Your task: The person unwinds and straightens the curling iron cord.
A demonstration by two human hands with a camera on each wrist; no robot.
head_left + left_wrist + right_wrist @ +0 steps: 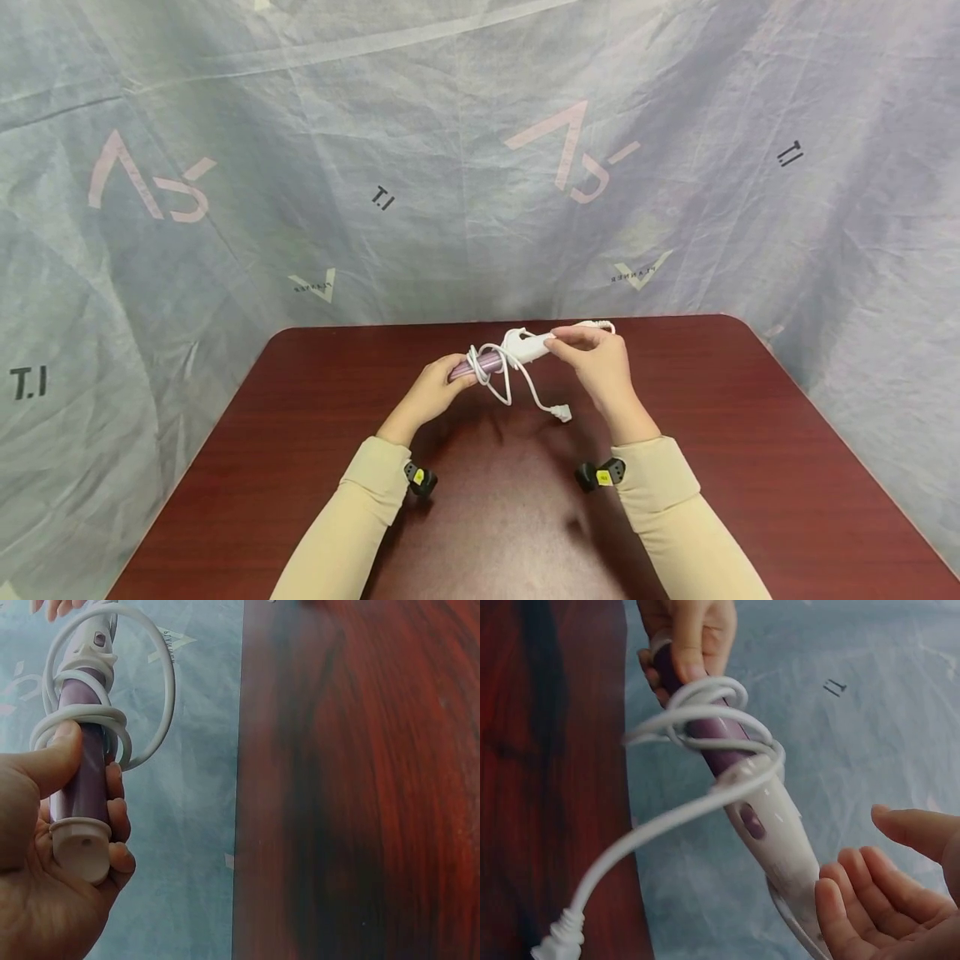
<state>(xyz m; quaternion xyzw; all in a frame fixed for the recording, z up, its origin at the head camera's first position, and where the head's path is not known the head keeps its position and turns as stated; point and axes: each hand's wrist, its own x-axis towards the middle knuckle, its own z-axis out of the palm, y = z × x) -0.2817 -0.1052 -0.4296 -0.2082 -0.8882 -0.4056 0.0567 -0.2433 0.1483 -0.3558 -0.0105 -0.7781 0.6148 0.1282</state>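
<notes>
A curling iron with a purple barrel (486,364) and a white handle (528,348) is held up over the table. My left hand (433,390) grips the barrel near its white end cap (81,851), thumb on top and fingers curled round below. A white cord (667,808) loops loosely round the barrel, and its plug (561,412) dangles in front. At the handle's far end is my right hand (600,362); in the right wrist view its fingers are loosely bent, fingertips right at the handle, with the thumb held apart. A purple button (752,821) shows on the handle.
Beneath both hands lies a dark red-brown wooden table (750,467) with rounded far corners. A grey printed cloth (450,250) hangs behind it and along both sides. Part of the white cord (597,324) shows beyond the right hand.
</notes>
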